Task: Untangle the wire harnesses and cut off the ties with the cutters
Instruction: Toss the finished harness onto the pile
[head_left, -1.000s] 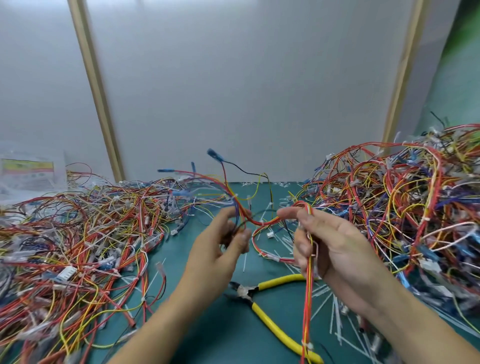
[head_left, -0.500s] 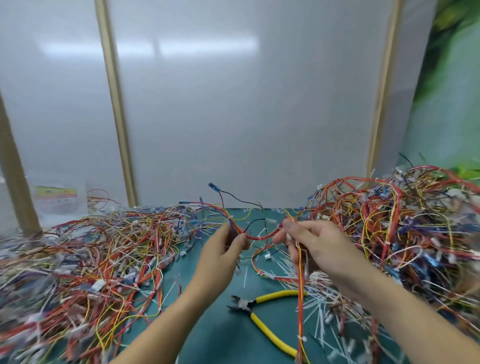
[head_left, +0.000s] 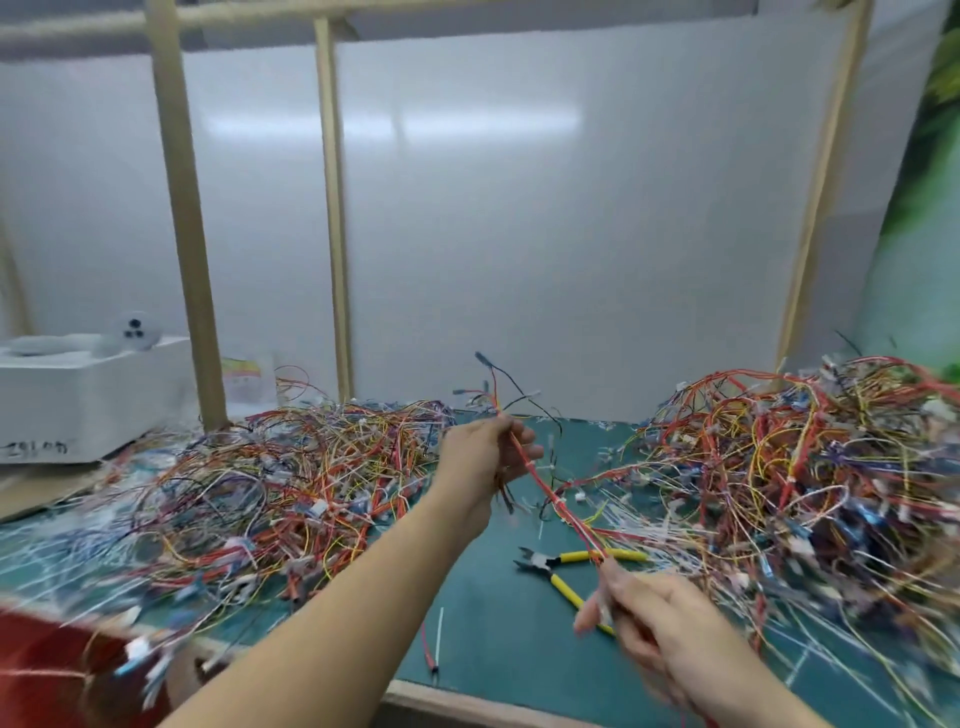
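A thin harness of red, orange and yellow wires (head_left: 553, 496) is stretched taut between my two hands above the green mat (head_left: 493, 623). My left hand (head_left: 491, 454) grips its far end, where loose black and blue-tipped leads fan upward. Its near end is pinched in my right hand (head_left: 639, 608), low at the front. Yellow-handled cutters (head_left: 563, 569) lie on the mat just under the harness, between my hands, with nobody touching them.
A big tangle of coloured harnesses (head_left: 291, 483) covers the left of the mat and another heap (head_left: 810, 478) fills the right. Cut white ties (head_left: 649, 530) litter the middle. A white box (head_left: 78, 400) stands at the far left. The wooden table edge (head_left: 467, 701) runs along the front.
My hands have pulled apart: the right one dropped toward the front edge, drawing the harness straight, while the left stayed raised. The camera tilted up and back, showing more of the wall.
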